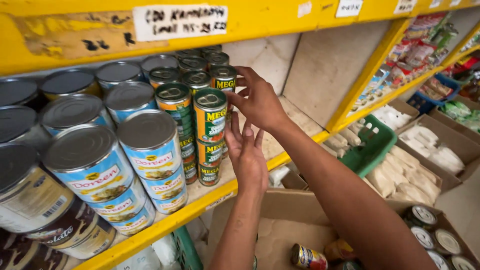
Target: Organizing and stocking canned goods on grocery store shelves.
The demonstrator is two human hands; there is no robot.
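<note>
Several stacks of green-labelled cans [210, 135] already stand on the yellow shelf [210, 197]. Both hands are empty, fingers spread: right hand [260, 102] touching the stacks, left hand [247, 155] just below. More cans [308, 257] wait in the cardboard box [280, 220].

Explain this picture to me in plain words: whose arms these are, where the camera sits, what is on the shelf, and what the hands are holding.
The camera is worn on a person's head and looks down along their own two bare arms. The yellow shelf carries stacks of tins: small green tins in the middle, and bigger blue tins beside them. The right hand reaches the top of the green stacks, fingers spread beside a tin. The left hand is open just below, next to the same stack. Neither hand clearly grips anything. Below sits a cardboard box with a few loose tins.
</note>
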